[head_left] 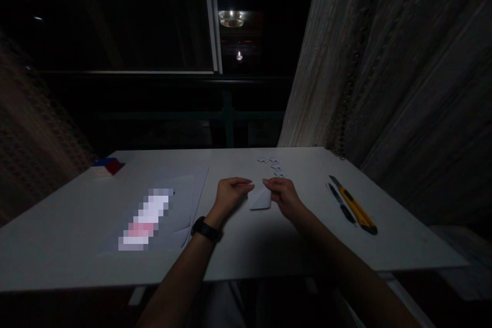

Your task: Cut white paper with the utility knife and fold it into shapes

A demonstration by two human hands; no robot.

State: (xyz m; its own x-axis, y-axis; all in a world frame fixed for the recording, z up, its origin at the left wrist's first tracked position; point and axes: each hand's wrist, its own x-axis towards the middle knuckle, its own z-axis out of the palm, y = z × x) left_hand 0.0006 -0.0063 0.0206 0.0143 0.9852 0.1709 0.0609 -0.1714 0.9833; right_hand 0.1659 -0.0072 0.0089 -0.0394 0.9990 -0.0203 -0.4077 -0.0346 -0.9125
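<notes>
Both my hands meet over the middle of a white table (269, 246). Between them is a small folded piece of white paper (260, 198). My left hand (229, 192), with a black watch on its wrist, pinches the paper's upper left corner, fingers closed. My right hand (283, 195) grips the paper's right edge with its fingers curled. The paper rests on or just above the tabletop; I cannot tell which.
A yellow utility knife (357, 209) and a dark pen (341, 204) lie to the right. Several small paper pieces (273, 166) sit just beyond my hands. White sheets (184, 200) lie to the left, and a red and blue block (108, 164) is at the far left corner.
</notes>
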